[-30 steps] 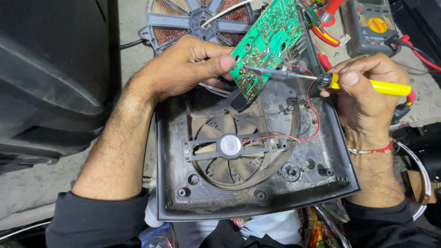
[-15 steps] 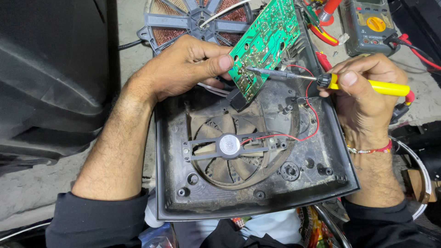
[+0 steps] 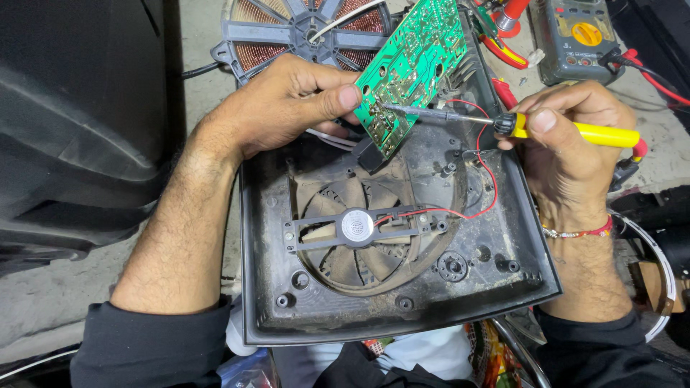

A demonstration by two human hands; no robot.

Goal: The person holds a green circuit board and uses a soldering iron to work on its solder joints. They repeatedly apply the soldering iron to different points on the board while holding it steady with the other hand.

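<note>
Head cam looks down on our left hand pinching the green circuit board at its lower left edge, thumb pressed on the solder side, board tilted up over the dusty black housing. Our right hand has its fingers wrapped tight round the yellow-handled soldering iron, tip touching the board just right of that thumb. Below sit the cooling fan with its red wire; the copper coil and a multimeter lie behind.
</note>
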